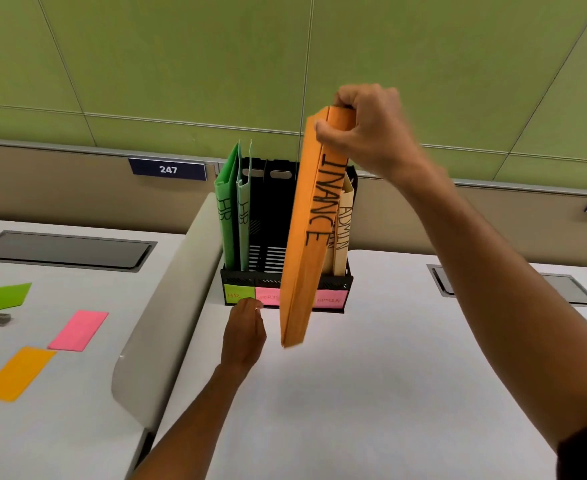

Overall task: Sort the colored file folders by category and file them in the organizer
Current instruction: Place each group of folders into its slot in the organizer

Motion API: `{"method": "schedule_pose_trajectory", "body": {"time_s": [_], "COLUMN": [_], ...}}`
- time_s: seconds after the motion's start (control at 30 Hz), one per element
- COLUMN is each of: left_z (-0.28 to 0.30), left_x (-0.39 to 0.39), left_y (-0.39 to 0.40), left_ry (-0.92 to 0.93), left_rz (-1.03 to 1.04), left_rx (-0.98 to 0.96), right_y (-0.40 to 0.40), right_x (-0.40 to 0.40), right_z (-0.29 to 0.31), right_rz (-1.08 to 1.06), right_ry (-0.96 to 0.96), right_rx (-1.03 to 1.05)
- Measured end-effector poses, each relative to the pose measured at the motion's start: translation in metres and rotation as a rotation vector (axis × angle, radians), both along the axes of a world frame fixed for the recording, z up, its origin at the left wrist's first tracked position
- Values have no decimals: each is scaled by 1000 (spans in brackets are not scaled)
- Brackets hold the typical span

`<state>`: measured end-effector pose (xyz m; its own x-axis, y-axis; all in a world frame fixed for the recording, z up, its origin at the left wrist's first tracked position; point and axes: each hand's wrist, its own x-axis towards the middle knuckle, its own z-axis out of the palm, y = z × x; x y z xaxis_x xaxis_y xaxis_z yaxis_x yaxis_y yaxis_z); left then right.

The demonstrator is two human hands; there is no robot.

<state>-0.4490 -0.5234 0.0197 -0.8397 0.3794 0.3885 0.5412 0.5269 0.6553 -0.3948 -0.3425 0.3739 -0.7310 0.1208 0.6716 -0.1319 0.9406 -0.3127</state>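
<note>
My right hand (365, 133) grips the top of orange folders (306, 251) marked FINANCE, held upright in the air in front of the black organizer (274, 216). Two green HR folders (233, 216) stand in the organizer's left slot. Beige ADMIN folders (342, 233) stand in its right slot, partly hidden behind the orange ones. The middle slots look empty. My left hand (245, 332) reaches to the organizer's front base, its fingertips touching near the green HR label (234, 295). Pink labels (332, 299) sit on the same front edge.
A white desk (389, 393) carries the organizer. A curved grey divider (157, 327) separates it from the left desk, where pink (77, 330), orange (16, 373) and green (2, 296) paper pieces lie. Recessed cable hatches (67, 249) sit at the back of both desks.
</note>
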Motion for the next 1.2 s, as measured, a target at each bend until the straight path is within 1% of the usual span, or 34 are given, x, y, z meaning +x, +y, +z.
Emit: {"method": "schedule_pose_trajectory", "body": {"time_s": [0.13,0.33,0.4,0.47,0.6,0.77,0.97,1.2], "left_z": [2,15,16,14,7,-1,-3,2], "left_x": [-7,-26,-33,-41,-54,-59,-57,-56], "left_y": [18,42,47,51,55,56,59,60], "left_ry": [-21,136,177,171,146,137,132,89], "left_rz": [-80,-176,-203,-222,-223,-193,-176,-193], "left_rx": [-38,-105,-162,-254,-396,-466,-477,-493], "right_y": [10,31,38,43,52,58,63,65], "right_x": [-22,-55,-65,-75,-90,-101,-101,-88], "right_z": [9,-1,-9,-19,-38,-68,-104,-142], "right_rz": [-100,-170,-178,-180,-176,-184,-192,-259], "right_ry": [88,129,142,147,123,124,44,-62], "right_rx": [77,176,194,202,219,219,246,245]}}
